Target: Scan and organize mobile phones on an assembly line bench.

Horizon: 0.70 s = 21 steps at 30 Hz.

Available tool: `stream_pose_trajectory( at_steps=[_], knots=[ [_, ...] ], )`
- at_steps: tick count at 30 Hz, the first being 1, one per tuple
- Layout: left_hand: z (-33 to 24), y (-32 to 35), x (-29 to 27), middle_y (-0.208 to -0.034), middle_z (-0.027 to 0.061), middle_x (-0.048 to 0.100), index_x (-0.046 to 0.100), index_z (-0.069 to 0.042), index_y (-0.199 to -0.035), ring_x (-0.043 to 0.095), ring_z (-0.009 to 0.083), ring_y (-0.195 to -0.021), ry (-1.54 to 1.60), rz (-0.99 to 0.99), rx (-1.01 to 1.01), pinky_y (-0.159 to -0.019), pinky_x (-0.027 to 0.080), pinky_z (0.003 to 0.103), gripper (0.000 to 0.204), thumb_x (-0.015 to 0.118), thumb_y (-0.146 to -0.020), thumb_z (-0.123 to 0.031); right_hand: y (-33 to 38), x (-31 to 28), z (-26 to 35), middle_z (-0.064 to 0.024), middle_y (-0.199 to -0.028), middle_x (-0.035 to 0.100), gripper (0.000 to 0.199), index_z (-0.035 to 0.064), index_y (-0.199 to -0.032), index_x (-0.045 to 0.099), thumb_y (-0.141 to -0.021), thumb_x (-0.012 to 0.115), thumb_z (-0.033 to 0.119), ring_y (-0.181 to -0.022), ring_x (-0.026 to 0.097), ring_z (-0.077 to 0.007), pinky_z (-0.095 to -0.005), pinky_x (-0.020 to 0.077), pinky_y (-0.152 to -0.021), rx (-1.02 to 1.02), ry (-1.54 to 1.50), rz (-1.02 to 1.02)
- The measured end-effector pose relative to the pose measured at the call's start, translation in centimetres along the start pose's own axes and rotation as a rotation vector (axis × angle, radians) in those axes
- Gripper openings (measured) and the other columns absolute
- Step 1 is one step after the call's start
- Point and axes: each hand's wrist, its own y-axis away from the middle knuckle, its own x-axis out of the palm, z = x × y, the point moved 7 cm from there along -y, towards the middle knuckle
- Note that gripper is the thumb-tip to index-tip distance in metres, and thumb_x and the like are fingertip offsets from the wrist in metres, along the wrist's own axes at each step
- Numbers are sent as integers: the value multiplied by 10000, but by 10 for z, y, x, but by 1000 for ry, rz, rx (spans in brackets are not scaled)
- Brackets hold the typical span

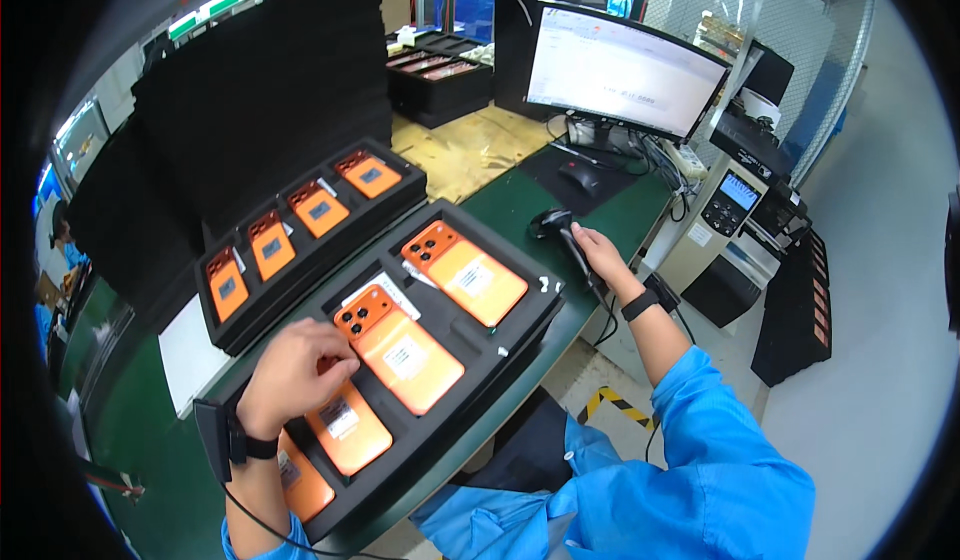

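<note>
My right hand is wrapped round the grip of a black handheld barcode scanner, held above the green table near its right edge. My left hand is over the black foam tray, its fingers curled together; whether anything is between them is hidden. It covers the upper part of one orange phone. Beside its fingertips lies another orange phone, back up, with a white label and three lenses. A third orange phone sits farther right, and one more is partly behind my wrist.
Beyond it, a second black tray holds several orange phones. Tall black foam stacks rise behind. A monitor, mouse and label printer stand at the right. A cable trails from my left wrist; white crumbs lie on the tray's right corner.
</note>
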Motion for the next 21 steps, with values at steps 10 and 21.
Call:
stream_pose_trajectory(
  at_steps=[10, 21],
  knots=[
    [6, -9, 14, -793, 107, 663, 685, 7, -788, 584, 273, -778, -18, 87, -122, -724, 484, 352, 147, 683, -772, -138, 13, -46, -29, 22, -832, 539, 286, -17, -1126, 593, -1013, 461, 211, -642, 436, -22, -165, 321, -516, -71, -840, 11],
    [4, -14, 17, -748, 105, 633, 664, 13, -760, 561, 276, -745, 19, 38, -151, -689, 459, 352, 97, 656, -787, -80, 10, -47, -27, 16, -821, 529, 243, -19, -1090, 601, -996, 476, 167, -645, 427, -38, -185, 331, -543, -109, -864, 22]
  ],
)
